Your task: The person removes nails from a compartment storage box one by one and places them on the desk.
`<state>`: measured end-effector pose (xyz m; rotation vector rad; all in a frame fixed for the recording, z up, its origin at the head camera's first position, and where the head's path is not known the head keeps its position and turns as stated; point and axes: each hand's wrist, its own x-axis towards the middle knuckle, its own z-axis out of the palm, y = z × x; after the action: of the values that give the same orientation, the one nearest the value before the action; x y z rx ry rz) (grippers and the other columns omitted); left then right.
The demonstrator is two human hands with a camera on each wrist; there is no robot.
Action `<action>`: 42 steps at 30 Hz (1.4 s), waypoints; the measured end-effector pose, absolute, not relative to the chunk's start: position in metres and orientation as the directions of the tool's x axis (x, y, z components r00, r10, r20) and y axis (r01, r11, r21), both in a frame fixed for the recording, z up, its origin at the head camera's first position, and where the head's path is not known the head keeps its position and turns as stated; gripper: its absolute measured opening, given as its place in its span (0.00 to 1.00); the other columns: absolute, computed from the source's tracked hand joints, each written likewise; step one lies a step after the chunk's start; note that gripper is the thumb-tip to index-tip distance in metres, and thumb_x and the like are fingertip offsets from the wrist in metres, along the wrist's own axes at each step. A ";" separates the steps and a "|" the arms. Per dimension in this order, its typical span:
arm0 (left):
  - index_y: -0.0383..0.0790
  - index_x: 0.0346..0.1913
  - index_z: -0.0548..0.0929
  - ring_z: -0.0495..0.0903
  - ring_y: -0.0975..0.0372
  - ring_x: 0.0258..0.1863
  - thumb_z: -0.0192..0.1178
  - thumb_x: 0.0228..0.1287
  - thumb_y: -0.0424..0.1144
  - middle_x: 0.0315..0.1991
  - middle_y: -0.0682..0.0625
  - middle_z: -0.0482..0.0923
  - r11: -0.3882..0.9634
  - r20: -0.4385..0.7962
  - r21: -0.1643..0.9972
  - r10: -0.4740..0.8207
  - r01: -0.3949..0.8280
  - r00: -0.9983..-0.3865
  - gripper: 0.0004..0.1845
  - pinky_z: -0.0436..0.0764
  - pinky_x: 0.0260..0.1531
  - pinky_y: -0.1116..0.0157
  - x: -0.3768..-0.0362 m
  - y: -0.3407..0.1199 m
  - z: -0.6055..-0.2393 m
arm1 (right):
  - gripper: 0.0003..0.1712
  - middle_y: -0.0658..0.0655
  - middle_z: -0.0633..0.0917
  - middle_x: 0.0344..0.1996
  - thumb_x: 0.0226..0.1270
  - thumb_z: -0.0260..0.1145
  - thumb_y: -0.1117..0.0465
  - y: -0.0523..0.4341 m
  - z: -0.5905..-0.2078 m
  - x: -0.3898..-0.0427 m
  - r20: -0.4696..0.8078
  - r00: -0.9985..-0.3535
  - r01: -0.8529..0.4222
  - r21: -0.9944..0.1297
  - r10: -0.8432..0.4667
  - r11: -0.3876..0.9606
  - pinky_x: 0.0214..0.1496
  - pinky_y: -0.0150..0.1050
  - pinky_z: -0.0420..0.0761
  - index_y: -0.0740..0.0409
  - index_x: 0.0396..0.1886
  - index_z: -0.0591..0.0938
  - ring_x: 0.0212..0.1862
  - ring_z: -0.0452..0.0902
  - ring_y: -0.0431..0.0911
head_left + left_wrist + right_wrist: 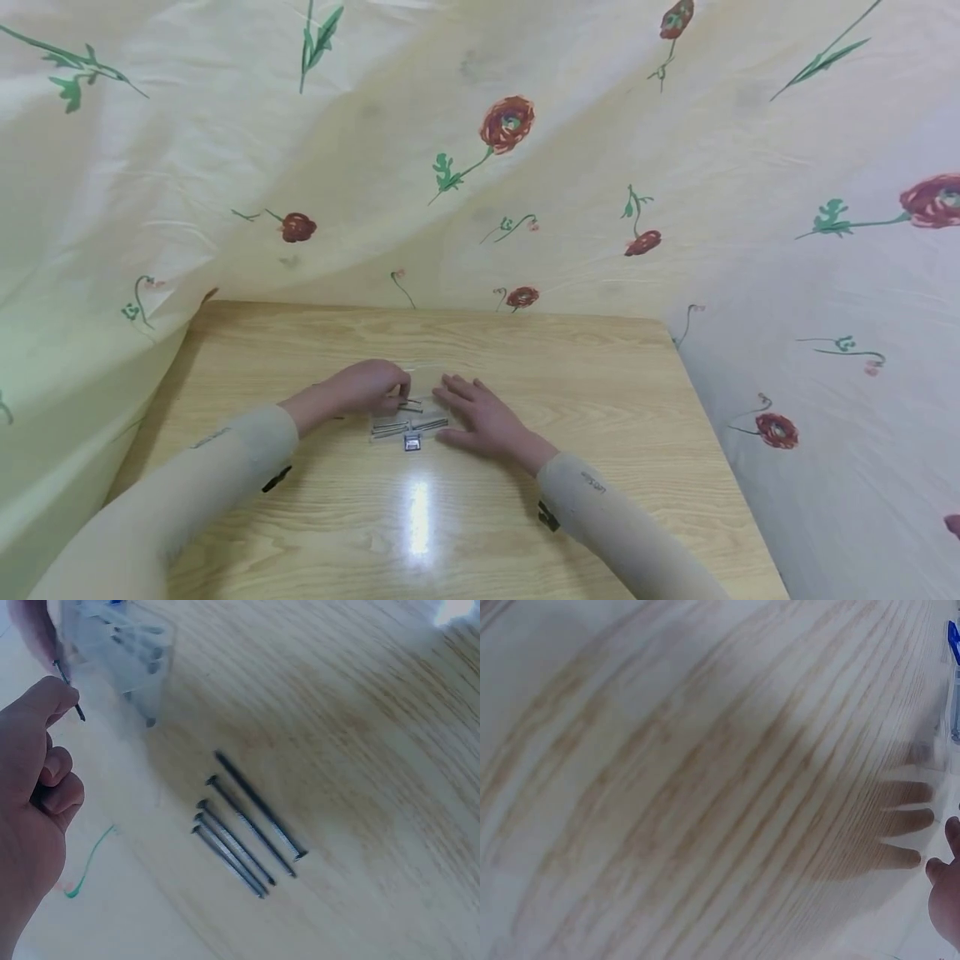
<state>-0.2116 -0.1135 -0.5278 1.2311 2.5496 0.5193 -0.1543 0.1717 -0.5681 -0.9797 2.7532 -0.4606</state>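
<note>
My left hand [378, 387] is over the left side of a clear plastic box [161, 679]. In the left wrist view its thumb and forefinger pinch a dark nail [77, 707], with the other fingers curled toward the palm. Nails [390, 428] lie inside the box, whose blue-grey latch [412, 442] faces me in the head view. Beside the box's right side is my right hand [491, 423], fingers spread and nearly straight, holding nothing. Only part of that hand shows at the edge of the right wrist view.
Several larger nails [238, 838] lie side by side on the wooden table [600, 417], left of the box and mostly hidden by the left arm in the head view. A flowered cloth [360, 167] hangs behind and along the table's sides.
</note>
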 end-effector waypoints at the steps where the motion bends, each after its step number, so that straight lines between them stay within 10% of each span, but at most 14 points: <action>1: 0.46 0.39 0.88 0.75 0.68 0.28 0.68 0.69 0.34 0.32 0.58 0.84 0.575 -0.071 0.434 0.789 0.693 -0.610 0.02 0.80 0.34 0.67 -0.211 -0.114 -0.525 | 0.46 0.55 0.57 0.86 0.76 0.62 0.32 0.172 -0.568 -0.154 -0.071 -0.766 -0.582 -0.343 -0.638 0.737 0.86 0.54 0.49 0.44 0.85 0.63 0.85 0.52 0.51; 42: 0.49 0.32 0.84 0.75 0.73 0.27 0.71 0.64 0.31 0.29 0.62 0.81 0.639 -0.010 0.341 0.736 0.689 -0.677 0.09 0.82 0.31 0.66 -0.167 -0.229 -0.544 | 0.46 0.56 0.57 0.86 0.77 0.61 0.31 0.175 -0.571 -0.155 -0.060 -0.774 -0.580 -0.332 -0.631 0.743 0.86 0.56 0.48 0.45 0.85 0.63 0.86 0.50 0.53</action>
<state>-0.1672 -0.2290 -0.5442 1.1853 2.7080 0.4697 -0.1555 0.1751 -0.5715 -0.9715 2.7734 -0.4447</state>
